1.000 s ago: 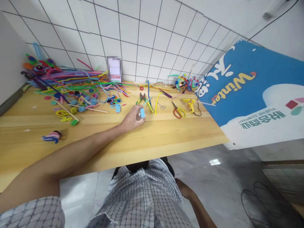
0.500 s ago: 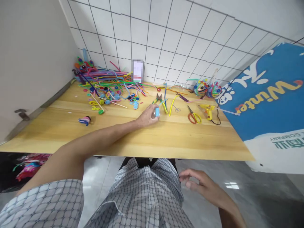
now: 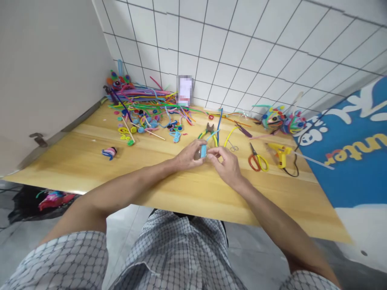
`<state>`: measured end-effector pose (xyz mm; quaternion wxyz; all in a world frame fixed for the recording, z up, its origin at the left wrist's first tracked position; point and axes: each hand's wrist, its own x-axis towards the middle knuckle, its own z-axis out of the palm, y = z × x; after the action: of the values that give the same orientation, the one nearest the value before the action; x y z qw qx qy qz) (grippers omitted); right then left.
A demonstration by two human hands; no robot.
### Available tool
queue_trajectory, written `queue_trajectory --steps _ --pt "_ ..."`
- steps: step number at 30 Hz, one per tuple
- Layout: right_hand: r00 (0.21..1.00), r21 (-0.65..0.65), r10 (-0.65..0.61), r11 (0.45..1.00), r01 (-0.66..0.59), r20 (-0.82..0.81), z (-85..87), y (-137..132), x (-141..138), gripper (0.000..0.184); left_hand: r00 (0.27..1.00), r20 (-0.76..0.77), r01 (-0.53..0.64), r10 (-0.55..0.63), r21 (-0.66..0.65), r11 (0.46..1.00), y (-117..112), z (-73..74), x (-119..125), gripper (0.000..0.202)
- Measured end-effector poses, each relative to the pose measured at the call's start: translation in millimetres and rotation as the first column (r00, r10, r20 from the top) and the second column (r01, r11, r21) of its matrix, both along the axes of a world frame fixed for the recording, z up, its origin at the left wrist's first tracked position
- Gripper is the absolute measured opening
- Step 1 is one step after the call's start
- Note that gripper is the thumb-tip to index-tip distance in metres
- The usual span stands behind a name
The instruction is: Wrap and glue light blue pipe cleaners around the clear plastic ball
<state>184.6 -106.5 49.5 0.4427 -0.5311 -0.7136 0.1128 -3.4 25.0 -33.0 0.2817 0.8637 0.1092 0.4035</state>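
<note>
Wooden tabletop (image 3: 190,193); hands (image 3: 188,157) half-curled; left grips blue-banded object (image 3: 203,151)

Head view: forward-down over table (image 3: 187,197), seemingly mid-distance.

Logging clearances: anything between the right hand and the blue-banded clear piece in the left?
Nothing visible. The right hand's fingertips are right beside the blue-banded clear piece held in the left hand; contact is too small to tell. The pliers lie beyond, toward the wall, not between.
</note>
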Motion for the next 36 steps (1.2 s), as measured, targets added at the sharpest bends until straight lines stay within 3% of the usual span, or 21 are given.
queue_trajectory --steps 7,12,17,23,32,36 --pt "1.000 0.119 -0.006 0.993 0.007 -0.008 -41.7 12.3 2.3 0.018 0.998 0.042 0.051 -0.051 -0.014 0.999 -5.8 3.2 -7.5 0.064" --pt "0.994 0.122 -0.010 0.992 0.022 -0.106 -55.3 10.0 2.2 0.033 0.999 0.019 0.040 -0.039 -0.067 0.997 -12.1 10.8 -12.5 0.065" --pt "0.987 0.036 0.011 0.999 -0.005 -0.163 -56.6 8.1 4.1 0.036 0.999 -0.040 0.023 -0.028 -0.115 0.993 -20.0 20.7 -15.6 0.064" --pt "0.957 -0.104 -0.033 0.995 0.003 -0.288 -58.1 11.1 2.0 0.039 0.999 -0.053 0.001 -0.005 -0.079 0.997 -24.3 23.6 -15.0 0.068" --pt "0.891 -0.350 -0.123 0.936 -0.042 -0.436 -40.9 39.0 14.5 0.038 0.998 -0.059 -0.022 0.019 -0.058 0.998 -12.7 26.9 -0.4 0.068" --pt "0.892 -0.326 -0.142 0.945 -0.006 -0.428 -40.9 42.6 17.1 0.046 1.000 -0.020 -0.007 0.006 -0.043 0.999 -7.0 23.5 7.8 0.071"
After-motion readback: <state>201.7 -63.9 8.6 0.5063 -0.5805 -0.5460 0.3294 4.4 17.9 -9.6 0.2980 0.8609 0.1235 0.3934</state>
